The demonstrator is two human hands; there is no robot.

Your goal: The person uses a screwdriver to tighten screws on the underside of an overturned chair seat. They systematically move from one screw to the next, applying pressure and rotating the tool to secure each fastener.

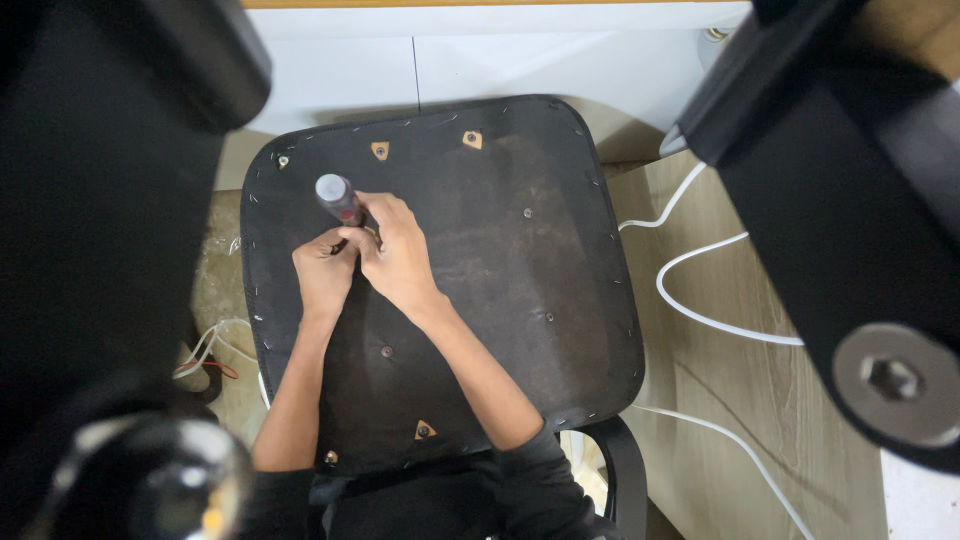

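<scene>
The right hand (398, 250) grips a screwdriver (338, 200) upright on the upturned seat base (480, 270), near its left edge; the left hand (325, 272) pinches low beside it, probably steadying the tip.

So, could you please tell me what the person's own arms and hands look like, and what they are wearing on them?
Both hands are bare: the left hand and right hand wear no gloves, and no rings, watch or bracelets are visible. The forearms are bare as well. Dark, black-looking sleeves are pushed up to about the elbows on both arms. The fingers show no visible tape or markings.
</scene>
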